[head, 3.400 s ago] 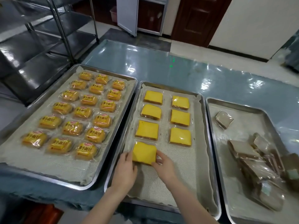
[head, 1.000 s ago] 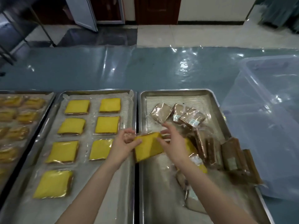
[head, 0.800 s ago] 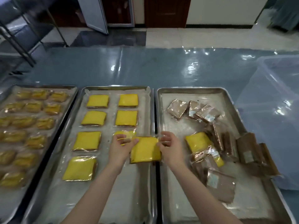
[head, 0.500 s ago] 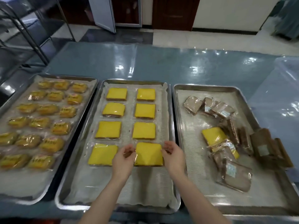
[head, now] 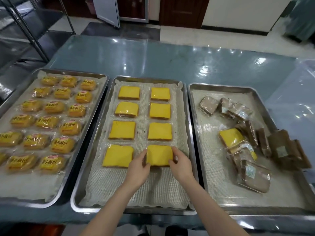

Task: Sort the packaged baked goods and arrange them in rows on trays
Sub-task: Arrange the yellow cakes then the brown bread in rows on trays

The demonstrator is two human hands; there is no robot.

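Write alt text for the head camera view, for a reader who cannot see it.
The left hand and right hand hold a yellow cake packet by its sides, the eighth in two columns on the middle tray. The left tray holds rows of wrapped buns. The right tray holds a loose heap of brown packets and one stray yellow packet.

The one head-worn camera looked forward and steeply down from close above the tabletop (head: 153, 58), taking in three trays (head: 148, 79) side by side.
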